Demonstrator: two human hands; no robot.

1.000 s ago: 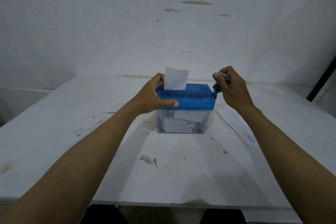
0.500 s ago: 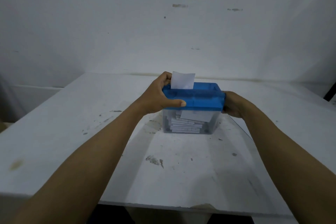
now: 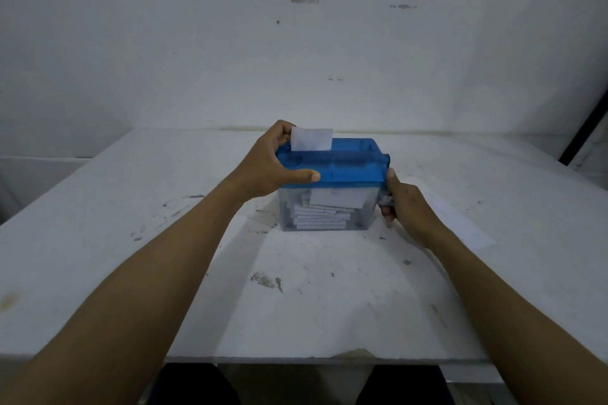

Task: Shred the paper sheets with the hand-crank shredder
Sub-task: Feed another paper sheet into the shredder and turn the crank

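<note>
The hand-crank shredder (image 3: 348, 164) has a blue top over a clear bin and stands mid-table. A white paper sheet (image 3: 312, 139) sticks up a short way from its slot at the left. Shredded strips (image 3: 320, 215) pile up inside the bin. My left hand (image 3: 269, 166) grips the left end of the blue top, thumb along the front face. My right hand (image 3: 403, 202) is low beside the bin's right wall, fingers curled around the crank handle, which is mostly hidden.
The shredder stands on a stained white table (image 3: 296, 289) against a white wall. A flat white paper sheet (image 3: 460, 223) lies on the table to the right, partly under my right forearm. A dark bar (image 3: 584, 131) leans at the far right.
The paper has sunk lower into the slot. My right hand has swung the crank from above the top's right end down beside the bin. My left hand has kept its hold.
</note>
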